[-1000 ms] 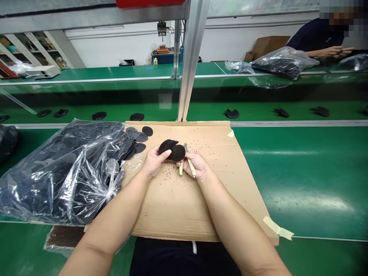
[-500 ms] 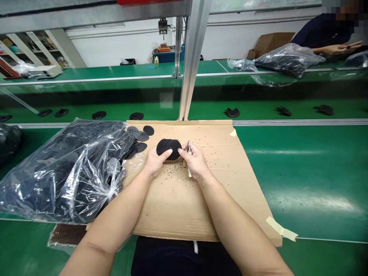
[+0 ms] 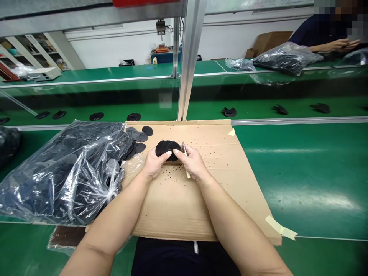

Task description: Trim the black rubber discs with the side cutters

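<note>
Between my two hands is a small fanned stack of thin round black discs, held above a cardboard sheet. My left hand pinches the stack's left side, thumb on top. My right hand presses its thumb on the right edge of the discs. That same hand also keeps a pair of nippers with pale handles in its fingers, the metal tip pointing away from me. Tiny dark scraps lie scattered on the cardboard around and below the hands.
A clear plastic bag full of black discs lies at left, with loose discs spilling from its mouth. Small disc piles line the green belt behind. A metal post rises beyond the cardboard. Across the line sits a person.
My right hand has shifted slightly left, its thumb further onto the discs. The nippers have tilted and moved a little left with it. The whole view has drifted slightly.
</note>
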